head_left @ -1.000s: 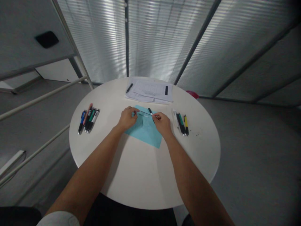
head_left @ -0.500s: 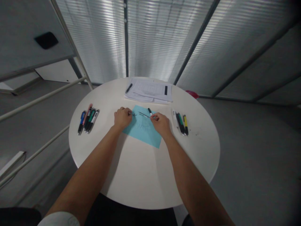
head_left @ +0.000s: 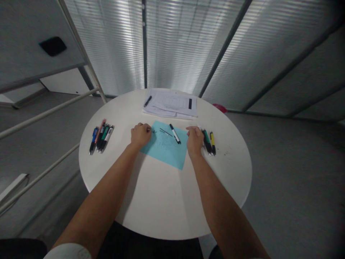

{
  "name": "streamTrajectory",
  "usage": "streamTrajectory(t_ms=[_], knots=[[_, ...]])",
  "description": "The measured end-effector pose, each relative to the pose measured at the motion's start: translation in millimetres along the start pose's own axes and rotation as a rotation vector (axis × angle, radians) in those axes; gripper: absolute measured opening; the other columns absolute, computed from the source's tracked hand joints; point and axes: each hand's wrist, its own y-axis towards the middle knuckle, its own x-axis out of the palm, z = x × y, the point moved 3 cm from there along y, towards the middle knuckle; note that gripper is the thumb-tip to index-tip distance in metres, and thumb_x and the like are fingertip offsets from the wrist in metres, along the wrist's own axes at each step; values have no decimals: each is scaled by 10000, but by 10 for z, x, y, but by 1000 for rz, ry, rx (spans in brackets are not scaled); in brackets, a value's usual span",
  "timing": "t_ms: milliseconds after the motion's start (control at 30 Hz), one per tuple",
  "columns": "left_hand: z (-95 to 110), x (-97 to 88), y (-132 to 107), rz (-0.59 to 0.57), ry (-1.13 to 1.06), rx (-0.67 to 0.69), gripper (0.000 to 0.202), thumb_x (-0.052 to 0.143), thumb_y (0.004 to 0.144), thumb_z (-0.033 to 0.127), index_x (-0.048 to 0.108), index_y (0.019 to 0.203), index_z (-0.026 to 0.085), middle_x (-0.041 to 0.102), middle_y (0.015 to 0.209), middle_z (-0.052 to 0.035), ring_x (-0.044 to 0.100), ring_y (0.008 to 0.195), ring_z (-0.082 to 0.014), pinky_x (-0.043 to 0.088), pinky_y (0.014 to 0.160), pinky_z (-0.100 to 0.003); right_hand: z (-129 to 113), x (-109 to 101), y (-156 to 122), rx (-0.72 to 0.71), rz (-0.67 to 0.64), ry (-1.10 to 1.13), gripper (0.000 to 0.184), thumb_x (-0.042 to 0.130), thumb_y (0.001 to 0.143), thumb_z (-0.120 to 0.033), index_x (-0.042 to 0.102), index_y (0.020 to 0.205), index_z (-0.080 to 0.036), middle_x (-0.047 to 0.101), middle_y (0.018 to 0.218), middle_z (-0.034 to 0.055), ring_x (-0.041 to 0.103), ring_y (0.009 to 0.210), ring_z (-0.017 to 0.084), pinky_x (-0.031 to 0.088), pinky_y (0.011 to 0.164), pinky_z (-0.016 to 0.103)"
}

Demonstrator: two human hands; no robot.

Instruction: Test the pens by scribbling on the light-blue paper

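My left hand rests at the left edge of a light-blue sheet. Its fingers are pinched by a small dark piece too tiny to name. My right hand is just past the sheet's right edge, beside a row of pens. Its thumb and index tips look slightly apart, with nothing visible between them. On the sheet, two thin dark pen refills lie beside a black-and-white marker-like pen. Faint drawn lines show below them. The right hand covers most of a white item by the pens.
Several pens lie bunched at the table's left. Black, green and yellow pens lie at the right. Printed papers with a dark pen on them are at the back of the round white table.
My right hand has let go of the refills and shifted right, off the sheet, uncovering the black-and-white pen. The refills have moved slightly. My left hand stays in place.
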Motion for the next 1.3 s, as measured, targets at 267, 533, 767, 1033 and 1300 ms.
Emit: streamTrajectory(t_ms=[267, 533, 767, 1033, 1300], knots=[[26, -8, -15, -21, 25, 31, 324, 532, 825, 216, 724, 1084, 250, 632, 1045, -136, 589, 998, -315, 409, 875, -451, 30, 56, -67, -160, -144, -529, 175, 525, 789, -217, 697, 816, -196, 683, 868, 100, 583, 825, 233, 399, 785, 357], [24, -17, -34, -42, 73, 43, 324, 513, 839, 210, 727, 1078, 245, 618, 1083, -141, 581, 1018, -303, 405, 889, -450, 20, 87, -80, -222, -278, -541, 248, 516, 799, -173, 730, 922, -188, 706, 1020, 122, 587, 954, 277, 399, 903, 424], [23, -37, -34, -51, 84, -1, 289, 493, 853, 209, 705, 1049, 233, 622, 1089, -123, 584, 1037, -278, 412, 909, -421, 31, 113, -83, -231, -286, -455, 320, 503, 780, -166, 725, 1008, -200, 715, 1076, 87, 601, 1023, 248, 411, 977, 402], [66, -43, -56, -41, 110, -12, 289, 489, 852, 205, 678, 1069, 235, 628, 1098, -112, 583, 1044, -274, 417, 909, -422, 101, 48, -3, -5, -107, -326, 286, 470, 794, -238, 702, 949, -176, 720, 876, 63, 635, 803, 199, 461, 784, 320], [37, -2, -43, -8, 103, 13, 263, 509, 837, 206, 666, 1047, 228, 630, 1068, -117, 582, 1033, -290, 407, 889, -436, 69, 81, -39, -78, -227, -497, 264, 497, 803, -233, 706, 962, -213, 720, 955, 44, 625, 893, 205, 437, 823, 326]])
